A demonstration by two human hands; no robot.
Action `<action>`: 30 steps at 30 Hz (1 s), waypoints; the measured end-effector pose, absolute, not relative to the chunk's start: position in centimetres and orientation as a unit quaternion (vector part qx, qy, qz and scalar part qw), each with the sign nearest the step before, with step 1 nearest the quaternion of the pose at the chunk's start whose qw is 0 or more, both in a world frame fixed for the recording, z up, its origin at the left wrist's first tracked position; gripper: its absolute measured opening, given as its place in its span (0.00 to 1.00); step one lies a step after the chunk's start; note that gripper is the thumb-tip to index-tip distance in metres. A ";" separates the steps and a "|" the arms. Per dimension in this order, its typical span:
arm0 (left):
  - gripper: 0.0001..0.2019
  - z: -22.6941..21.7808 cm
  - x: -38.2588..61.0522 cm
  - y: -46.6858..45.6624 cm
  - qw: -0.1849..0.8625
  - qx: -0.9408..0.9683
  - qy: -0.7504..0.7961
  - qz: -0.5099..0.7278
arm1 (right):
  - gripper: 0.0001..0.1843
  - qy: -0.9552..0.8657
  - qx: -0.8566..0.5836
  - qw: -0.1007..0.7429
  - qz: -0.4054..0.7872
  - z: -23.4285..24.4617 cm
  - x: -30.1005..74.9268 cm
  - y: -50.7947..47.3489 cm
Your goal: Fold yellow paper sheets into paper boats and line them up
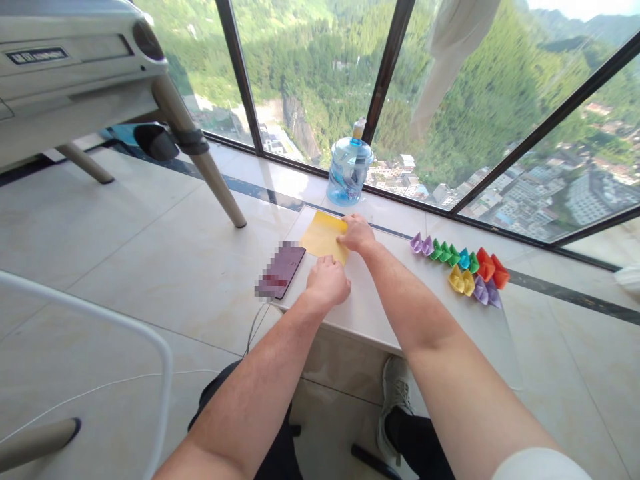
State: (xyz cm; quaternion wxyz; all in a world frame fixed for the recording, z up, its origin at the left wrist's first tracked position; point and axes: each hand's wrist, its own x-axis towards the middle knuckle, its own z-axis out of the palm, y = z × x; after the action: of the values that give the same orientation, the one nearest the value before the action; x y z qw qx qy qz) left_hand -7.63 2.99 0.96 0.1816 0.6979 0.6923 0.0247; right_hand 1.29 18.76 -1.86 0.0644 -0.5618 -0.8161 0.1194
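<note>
A grey machine [75, 73] on angled legs stands on the tiled floor at the far left, well apart from the work area. A dark phone [283, 270] lies flat at the left edge of the low white tabletop [380, 307], just beside the yellow sheet [323, 235]. The yellow sheet lies flat on the tabletop near its far left corner, between the phone and the right hand. The left hand [327, 281] rests on the tabletop at the near corner of the sheet, knuckles up. Its grip is clenched, with the fingers curled under. The back of the hand hides whether the fingers pinch the paper. The right hand [356, 233] lies palm down on the right edge of the sheet. Its grip is released, and the bent fingers press the paper against the tabletop. Both forearms are bare and reach forward from the lower edge of the view. A blue water jug [350, 170] stands upright on the floor beyond the tabletop, against the window frame, just behind the right hand. To the right, folded paper boats [453, 255] sit on the tabletop in two rows, well apart from both hands. The far row runs purple, green, blue, red. The near row holds yellow and purple boats.
</note>
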 end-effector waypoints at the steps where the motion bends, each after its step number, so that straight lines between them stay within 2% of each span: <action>1: 0.21 1.0 -7.6 3.0 0.182 0.698 0.692 0.025 | 0.30 -0.815 -0.561 0.078 0.120 -1.9 1.3 18.8; 5: 0.21 0.9 -7.7 3.0 0.188 0.694 0.695 0.024 | 0.21 -0.785 -0.582 0.150 0.152 -2.2 1.1 19.1; 8: 0.27 0.8 -7.5 3.0 0.200 0.691 0.694 0.031 | 0.14 -0.727 -0.616 0.208 0.222 -2.1 1.1 19.7; 11: 0.32 0.5 -7.3 2.9 0.204 0.688 0.694 0.059 | 0.13 -0.676 -0.621 0.280 0.282 -1.7 1.5 20.5; 17: 0.24 0.0 -7.0 2.9 0.178 0.689 0.699 0.064 | 0.12 -0.601 -0.638 0.401 0.265 -0.6 4.7 22.2; 23: 0.21 -0.5 -7.2 3.4 0.172 0.695 0.694 0.073 | 0.12 -0.508 -0.667 0.466 0.283 0.2 10.3 18.9; 27: 0.21 -0.1 -7.4 4.1 0.200 0.625 0.721 0.225 | 0.09 -0.458 -0.642 0.507 0.347 0.7 14.3 13.2; 30: 0.21 0.8 -7.4 4.3 0.294 0.513 0.721 0.360 | 0.11 -0.450 -0.628 0.495 0.397 1.1 16.6 8.7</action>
State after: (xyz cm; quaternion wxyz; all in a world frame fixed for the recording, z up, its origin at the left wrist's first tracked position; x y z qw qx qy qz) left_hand -7.35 4.34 0.82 0.2942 0.5134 0.7214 0.3599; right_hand 16.65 8.73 1.09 0.4955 -0.6277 -0.4505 0.3970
